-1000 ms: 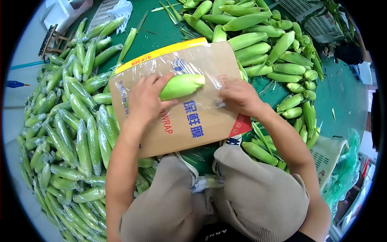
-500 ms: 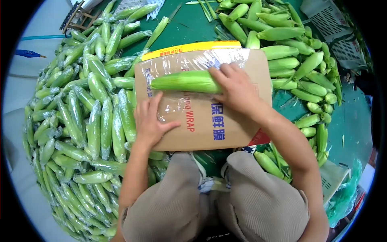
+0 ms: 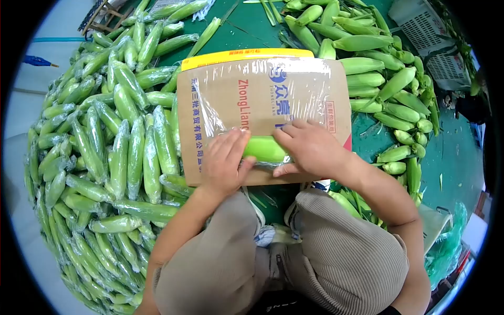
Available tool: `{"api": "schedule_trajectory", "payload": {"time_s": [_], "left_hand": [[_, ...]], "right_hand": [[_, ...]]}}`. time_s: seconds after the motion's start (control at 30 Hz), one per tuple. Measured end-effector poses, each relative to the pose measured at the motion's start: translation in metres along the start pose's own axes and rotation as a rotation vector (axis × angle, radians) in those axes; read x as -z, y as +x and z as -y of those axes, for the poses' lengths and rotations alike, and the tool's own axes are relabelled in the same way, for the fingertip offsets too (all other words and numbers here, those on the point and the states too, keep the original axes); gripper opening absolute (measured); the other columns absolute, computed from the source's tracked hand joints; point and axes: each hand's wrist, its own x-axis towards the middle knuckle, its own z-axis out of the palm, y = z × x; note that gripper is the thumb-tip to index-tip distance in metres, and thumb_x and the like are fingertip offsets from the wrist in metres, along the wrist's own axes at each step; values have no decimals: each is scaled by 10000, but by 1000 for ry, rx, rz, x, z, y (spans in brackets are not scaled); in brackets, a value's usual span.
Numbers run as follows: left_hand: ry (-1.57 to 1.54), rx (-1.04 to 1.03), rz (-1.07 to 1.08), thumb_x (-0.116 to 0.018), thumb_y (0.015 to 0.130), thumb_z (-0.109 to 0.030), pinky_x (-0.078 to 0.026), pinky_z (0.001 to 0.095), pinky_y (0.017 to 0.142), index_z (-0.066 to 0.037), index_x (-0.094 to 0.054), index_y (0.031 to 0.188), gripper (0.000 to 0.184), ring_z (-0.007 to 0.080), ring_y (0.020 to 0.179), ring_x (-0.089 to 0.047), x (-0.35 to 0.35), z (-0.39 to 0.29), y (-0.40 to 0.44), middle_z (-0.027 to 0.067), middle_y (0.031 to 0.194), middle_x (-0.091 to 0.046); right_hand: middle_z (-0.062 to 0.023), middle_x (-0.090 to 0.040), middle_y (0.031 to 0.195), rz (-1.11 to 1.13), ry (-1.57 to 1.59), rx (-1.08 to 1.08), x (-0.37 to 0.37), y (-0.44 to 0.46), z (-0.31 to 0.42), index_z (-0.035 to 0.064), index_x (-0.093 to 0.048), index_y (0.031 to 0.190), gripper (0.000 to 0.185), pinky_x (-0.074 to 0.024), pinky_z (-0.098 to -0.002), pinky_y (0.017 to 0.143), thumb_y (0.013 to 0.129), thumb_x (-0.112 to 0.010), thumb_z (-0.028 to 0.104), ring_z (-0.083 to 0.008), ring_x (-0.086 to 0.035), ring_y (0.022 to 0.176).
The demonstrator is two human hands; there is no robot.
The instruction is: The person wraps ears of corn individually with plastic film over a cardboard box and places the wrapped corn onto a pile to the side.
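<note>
An ear of corn in its green husk (image 3: pixel 265 149) lies crosswise on the near part of a cardboard box (image 3: pixel 338 123) above my knees. My left hand (image 3: pixel 226 160) covers the corn's left end, and its fingers close over it. Around the other end is my right hand (image 3: pixel 311 149), its thumb on the near side. Clear plastic film (image 3: pixel 220 94) stretches over the box top from the far edge towards the corn. Film also shows at the corn's near side. My palms hide both ends of the ear.
Left of the box is a large pile of film-wrapped corn (image 3: pixel 123 157). Unwrapped corn (image 3: pixel 362 79) is heaped to the right on the green floor (image 3: pixel 457 157). A pale plastic crate (image 3: pixel 422 26) stands at the far right, and a green plastic bag (image 3: pixel 446 247) lies near right.
The corn has moved nearer to me across the box, with film now spread over the far part behind it. My left hand has gone from beside the corn onto its left end.
</note>
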Motion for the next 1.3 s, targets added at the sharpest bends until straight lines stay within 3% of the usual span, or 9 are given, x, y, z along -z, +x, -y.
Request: {"api": "schedule_trajectory", "payload": {"time_s": [0.07, 0.23, 0.33, 0.67, 0.8, 0.93, 1.13, 1.23, 1.3], "left_hand": [[124, 91, 228, -687, 978, -283, -383, 541, 1169, -62, -658, 1368, 449, 380, 1283, -580, 17, -4, 28, 124, 1292, -679], [476, -67, -352, -706, 919, -320, -358, 568, 1147, -93, -718, 1265, 413, 327, 1260, -592, 24, 61, 147, 118, 1319, -666], [-189, 159, -346, -693, 916, -148, -356, 563, 1177, -104, -685, 1320, 407, 309, 1248, -625, 25, 49, 142, 129, 1328, -677], [192, -219, -89, -756, 720, -78, -538, 445, 907, -103, -661, 1224, 513, 313, 1002, -701, 4, 11, 94, 88, 1107, -736], [20, -86, 287, -740, 723, -93, -558, 494, 875, -68, -654, 1196, 481, 389, 1001, -704, 16, -3, 92, 161, 1053, -738], [-74, -32, 631, -744, 717, -158, -557, 503, 914, -59, -658, 1216, 515, 417, 1014, -695, 26, -22, 84, 227, 1055, -727], [-774, 55, 1635, -847, 727, -226, -515, 446, 1001, -34, -630, 1222, 573, 356, 1149, -664, -2, -45, -9, 190, 1215, -703], [-750, 35, 1332, -848, 729, -227, -484, 419, 1043, -29, -593, 1302, 657, 334, 1264, -593, -6, -16, -33, 185, 1341, -627], [-819, 26, 1127, -858, 728, -239, -447, 394, 1110, -35, -505, 1488, 862, 320, 1308, -566, 11, -8, -40, 180, 1390, -592]], "right_hand": [[-165, -616, 1188, -224, -94, -65, 2, 14, -4, 10, -563, 1271, 711, -509, -452, 941, 828, -774, 525, -353, -624, 1109], [-155, -603, 1265, -360, -263, -92, 4, 50, -30, 45, -555, 1365, 776, -491, -470, 1011, 787, -804, 501, -342, -605, 1161], [-159, -578, 1351, -240, -234, -115, 16, 68, -54, 52, -553, 1385, 807, -487, -447, 1052, 760, -834, 478, -358, -564, 1271], [-275, -736, 974, 394, 352, -325, 76, 87, -59, 2, -764, 1058, 670, -547, -474, 926, 1013, -571, 642, -451, -701, 1000], [-64, -425, 1663, -147, -62, 104, 7, 109, -82, 201, -478, 1589, 684, -259, -567, 1263, 1040, -493, 609, -284, -333, 1567], [1, -347, 1717, -122, -233, 110, -36, 101, -80, 226, -429, 1628, 721, -90, -584, 1303, 1052, -409, 658, -225, -238, 1613], [-45, -367, 1708, -162, -228, 98, -44, 92, -67, 150, -433, 1616, 708, -151, -568, 1300, 1037, -531, 544, -242, -252, 1610], [-172, -605, 1189, -231, 350, 243, -16, 22, 4, 26, -598, 1188, 544, -515, -515, 930, 859, -790, 414, -394, -631, 1057], [-215, -643, 1224, 238, 726, 137, -21, -28, 40, 34, -512, 1427, 880, -516, -513, 977, 787, -849, 536, -428, -644, 1161]]}}
